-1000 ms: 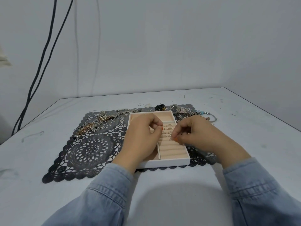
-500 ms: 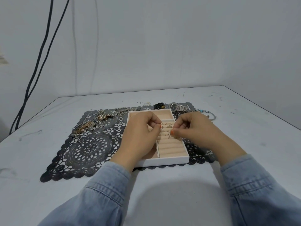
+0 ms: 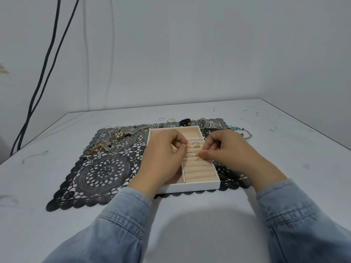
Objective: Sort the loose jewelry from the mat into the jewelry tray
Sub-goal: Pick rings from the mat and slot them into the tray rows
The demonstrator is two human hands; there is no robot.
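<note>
Over the ring rolls: both hands work above the jewelry tray, which sits on the black lace mat.
Right hand: thumb and forefinger pinched shut on a small ring, held at the rolls about midway along the tray's right section.
Left hand: fingers curled, tips pinched together just beside the seated rings; whether they hold anything I cannot tell.
Seated rings: several already stand in the far rolls; the near rolls are bare.
Loose jewelry: a tangle of chains on the mat's far left, a black bead bracelet, a watch and a blue bracelet beyond the tray.
Doing it well: my judgement is to set the band upright over 1 slit, press straight down until the foam grips it, and steady the neighbouring rings with the other hand.
Writing: none can be read; the watch dial is too small.
</note>
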